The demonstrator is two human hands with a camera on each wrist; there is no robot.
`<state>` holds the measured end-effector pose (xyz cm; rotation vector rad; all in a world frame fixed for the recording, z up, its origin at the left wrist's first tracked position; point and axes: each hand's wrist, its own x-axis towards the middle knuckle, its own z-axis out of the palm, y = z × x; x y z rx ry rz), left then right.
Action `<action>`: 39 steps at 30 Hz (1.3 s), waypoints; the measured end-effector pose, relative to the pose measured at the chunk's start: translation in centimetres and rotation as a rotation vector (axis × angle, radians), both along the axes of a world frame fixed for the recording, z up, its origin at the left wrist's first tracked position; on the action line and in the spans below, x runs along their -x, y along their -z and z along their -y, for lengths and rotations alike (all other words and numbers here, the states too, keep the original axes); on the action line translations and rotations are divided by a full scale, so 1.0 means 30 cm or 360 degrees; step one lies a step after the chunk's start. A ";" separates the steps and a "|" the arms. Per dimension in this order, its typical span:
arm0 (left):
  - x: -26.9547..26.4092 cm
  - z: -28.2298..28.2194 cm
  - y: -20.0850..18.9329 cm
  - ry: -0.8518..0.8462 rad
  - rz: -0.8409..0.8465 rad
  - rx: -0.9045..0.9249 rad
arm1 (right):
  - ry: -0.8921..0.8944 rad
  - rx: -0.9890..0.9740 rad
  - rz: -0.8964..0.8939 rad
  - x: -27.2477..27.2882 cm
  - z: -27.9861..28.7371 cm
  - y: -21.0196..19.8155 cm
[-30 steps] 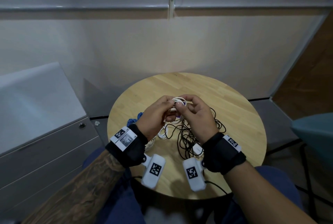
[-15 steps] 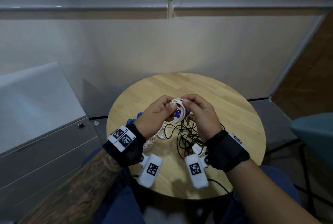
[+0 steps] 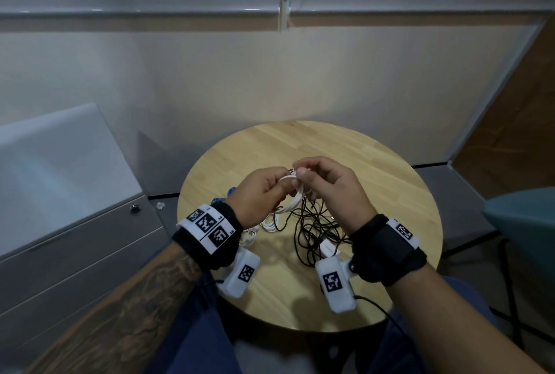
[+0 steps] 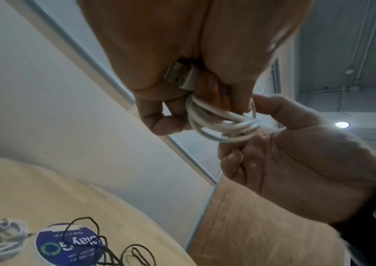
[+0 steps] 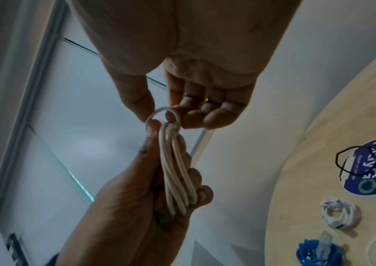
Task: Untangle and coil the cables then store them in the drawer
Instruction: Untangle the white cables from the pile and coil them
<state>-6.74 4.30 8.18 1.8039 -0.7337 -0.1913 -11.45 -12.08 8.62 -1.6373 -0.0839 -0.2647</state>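
Left hand (image 3: 260, 193) grips the white cable (image 5: 177, 172), bundled in soft, light loops above the table (image 3: 390, 175); right hand (image 3: 333, 190) pinches 1 springy tail loop at the top — likely best pinched mid-bundle. Black cable (image 3: 312, 223) sprawls beneath; the table's far side offers room.

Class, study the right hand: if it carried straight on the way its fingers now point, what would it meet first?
Most likely the white cable coil it already pinches, then directly the left hand gripping that coil. The two hands nearly touch, though exact depth is unclear.
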 end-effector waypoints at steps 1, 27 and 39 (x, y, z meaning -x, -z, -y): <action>0.002 0.001 0.000 -0.0012 0.0004 -0.0009 | -0.0017 0.0015 -0.0050 0.000 0.002 -0.001; -0.069 0.070 -0.050 -0.0175 -0.0466 0.0637 | 0.0295 0.0226 0.0325 -0.060 0.111 -0.053; -0.054 0.095 0.010 -0.0457 -0.0072 0.0481 | -0.0042 -0.0065 -0.0349 -0.056 0.031 0.053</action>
